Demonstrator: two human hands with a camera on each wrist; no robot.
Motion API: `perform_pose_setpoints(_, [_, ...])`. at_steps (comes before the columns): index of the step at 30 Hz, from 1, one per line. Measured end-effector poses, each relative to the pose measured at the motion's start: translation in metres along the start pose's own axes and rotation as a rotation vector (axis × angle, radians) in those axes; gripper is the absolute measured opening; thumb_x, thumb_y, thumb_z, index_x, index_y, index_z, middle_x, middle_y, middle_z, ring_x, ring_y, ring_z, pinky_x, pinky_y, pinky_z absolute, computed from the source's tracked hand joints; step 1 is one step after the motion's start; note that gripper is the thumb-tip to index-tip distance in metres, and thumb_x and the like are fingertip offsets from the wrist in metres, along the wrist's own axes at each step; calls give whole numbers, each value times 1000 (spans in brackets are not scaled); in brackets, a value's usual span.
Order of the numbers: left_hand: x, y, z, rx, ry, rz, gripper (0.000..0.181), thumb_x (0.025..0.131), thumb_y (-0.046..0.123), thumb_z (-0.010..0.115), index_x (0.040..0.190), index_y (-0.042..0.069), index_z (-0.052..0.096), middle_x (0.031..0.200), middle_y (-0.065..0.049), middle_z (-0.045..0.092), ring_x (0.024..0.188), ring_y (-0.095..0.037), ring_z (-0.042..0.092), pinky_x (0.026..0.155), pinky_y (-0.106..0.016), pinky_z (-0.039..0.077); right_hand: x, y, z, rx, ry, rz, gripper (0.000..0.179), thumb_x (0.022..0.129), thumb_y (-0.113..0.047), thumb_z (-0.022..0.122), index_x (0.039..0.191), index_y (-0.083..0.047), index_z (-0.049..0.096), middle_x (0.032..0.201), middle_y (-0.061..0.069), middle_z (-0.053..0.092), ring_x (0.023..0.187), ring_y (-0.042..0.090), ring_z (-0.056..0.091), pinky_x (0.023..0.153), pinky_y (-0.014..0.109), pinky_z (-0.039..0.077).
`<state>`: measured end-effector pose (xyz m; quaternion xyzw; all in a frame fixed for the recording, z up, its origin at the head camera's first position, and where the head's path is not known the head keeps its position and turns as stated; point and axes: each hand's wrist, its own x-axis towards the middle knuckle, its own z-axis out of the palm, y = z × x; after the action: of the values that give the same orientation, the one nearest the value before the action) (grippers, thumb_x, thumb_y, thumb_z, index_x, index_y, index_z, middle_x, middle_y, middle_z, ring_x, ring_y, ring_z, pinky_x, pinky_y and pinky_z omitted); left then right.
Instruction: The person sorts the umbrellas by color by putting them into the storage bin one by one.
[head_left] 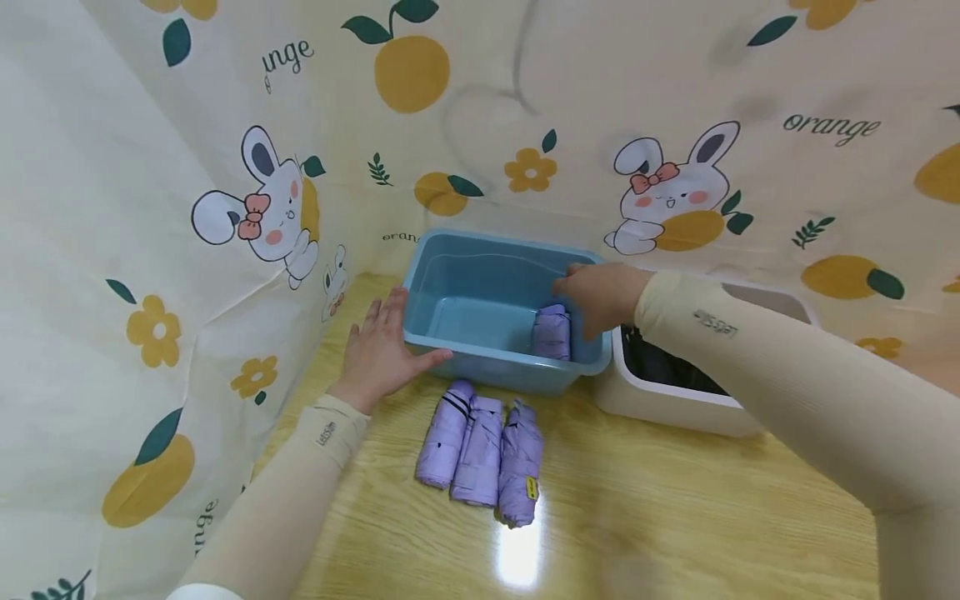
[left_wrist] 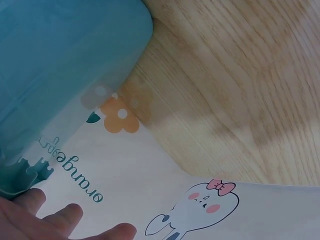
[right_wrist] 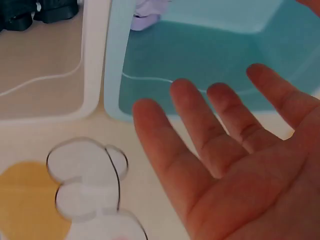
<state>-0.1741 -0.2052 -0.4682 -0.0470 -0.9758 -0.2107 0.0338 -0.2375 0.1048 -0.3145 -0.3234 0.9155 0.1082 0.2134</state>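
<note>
A light-blue plastic bin (head_left: 480, 360) stands against the back cloth, with one purple folded umbrella (head_left: 552, 335) at its right end. My left hand (head_left: 382, 350) rests at the bin's left end, fingers spread and thumb along the front rim. Over the bin's right end is my right hand (head_left: 600, 296); in the right wrist view its fingers (right_wrist: 155, 127) are spread and hold nothing. In front of the bin, three purple folded umbrellas (head_left: 446, 435) (head_left: 477, 454) (head_left: 520, 467) lie side by side on the table. The rightmost carries a small yellow label.
A white bin (head_left: 675, 408) with dark things (right_wrist: 55, 12) inside stands right beside the blue one, partly hidden under my right forearm. The wood-look table (head_left: 637, 500) stretches in front. Printed cloth (head_left: 525, 125) rises behind and at the left.
</note>
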Motion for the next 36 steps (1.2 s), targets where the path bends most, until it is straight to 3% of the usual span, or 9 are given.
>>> perform_pose_setpoints(4, [-1, 0, 1, 1, -9, -1, 129, 69, 91, 54, 161, 11, 11, 165, -9, 15, 148, -39, 17, 108, -70, 20, -48, -9, 2, -25, 107, -63, 72, 72, -18, 88, 136, -4, 58, 124, 21, 56, 78, 27, 63, 66, 44, 57])
perform_pose_setpoints(6, [-1, 1, 1, -2, -9, 5, 130, 69, 91, 53, 161, 11, 10, 165, -9, 15, 148, -39, 17, 108, -71, 20, -72, -14, 8, -39, 131, -86, 74, 70, -19, 90, 135, -4, 58, 125, 22, 57, 83, 27, 64, 68, 44, 58])
perform_pose_setpoints(10, [-1, -1, 2, -10, -3, 9, 129, 69, 91, 53, 161, 11, 10, 165, -9, 15, 148, -41, 18, 107, -72, 20, -104, -25, 29, -38, 126, -114, 79, 68, -21, 93, 136, -6, 57, 129, 21, 54, 90, 27, 64, 59, 38, 56])
perform_pose_setpoints(14, [-1, -3, 1, -16, 1, 13, 129, 69, 91, 53, 161, 10, 10, 165, -10, 16, 147, -41, 18, 106, -73, 20, -123, -33, 55, 43, 82, -117, 84, 67, -25, 94, 139, -8, 55, 133, 19, 51, 94, 26, 63, 53, 30, 51])
perform_pose_setpoints(21, [-1, 0, 1, -16, -2, 27, 129, 70, 91, 53, 161, 9, 11, 165, -11, 16, 147, -42, 19, 105, -73, 22, -135, -43, 99, 218, 77, -132, 84, 68, -25, 93, 139, -6, 53, 134, 15, 50, 95, 23, 63, 76, 38, 56])
perform_pose_setpoints(27, [-2, 1, 1, -4, -6, 19, 127, 71, 89, 55, 160, 9, 12, 165, -12, 16, 147, -41, 19, 105, -72, 24, -135, -49, 119, 247, 157, -143, 86, 65, -27, 95, 138, -8, 55, 131, 13, 52, 91, 21, 64, 64, 35, 54])
perform_pose_setpoints(36, [-2, 1, 0, -3, -2, 22, 127, 72, 87, 57, 160, 8, 11, 164, -13, 18, 147, -42, 19, 104, -73, 24, -124, -63, 143, 344, 112, -118, 88, 67, -28, 93, 143, -10, 51, 133, 13, 50, 84, 17, 62, 66, 34, 54])
